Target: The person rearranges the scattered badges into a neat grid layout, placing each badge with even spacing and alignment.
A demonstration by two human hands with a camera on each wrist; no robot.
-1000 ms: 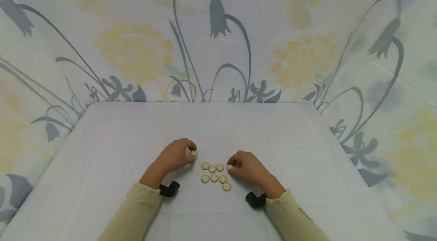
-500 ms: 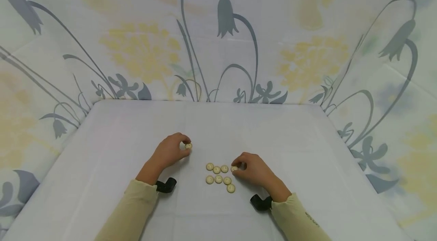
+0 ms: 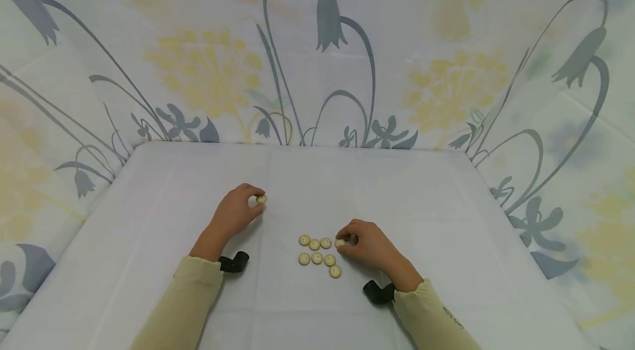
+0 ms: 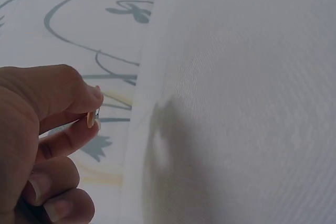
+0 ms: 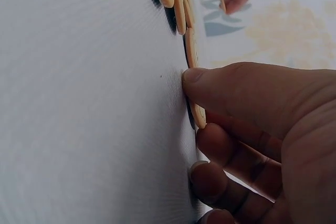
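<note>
Between thumb and fingertips, my left hand (image 3: 234, 211) pinches a small, pale wooden disc (image 3: 261, 199), raised over the cloth left of the other pieces. The left wrist view shows this disc (image 4: 91, 118) edge-on, with the hand's shadow falling on the cloth apart from it. My right hand (image 3: 371, 246) pinches another disc (image 3: 339, 242) low at the cloth, at the right end of the upper row. In the right wrist view, thumb and fingers partly cover that disc (image 5: 198, 115). Several similar discs (image 3: 317, 258) lie in two short rows, one piece (image 3: 334, 271) below the lower row.
A white cloth (image 3: 297, 306) covers the table. Floral fabric (image 3: 208, 63) stands upright behind it and along both sides. Black wrist pieces (image 3: 234, 262) stick out from both beige sleeves near the cloth.
My left hand has moved left and toward the back of the table, carrying its disc away from the rows. My right hand keeps its grip at the same place by the upper row.
</note>
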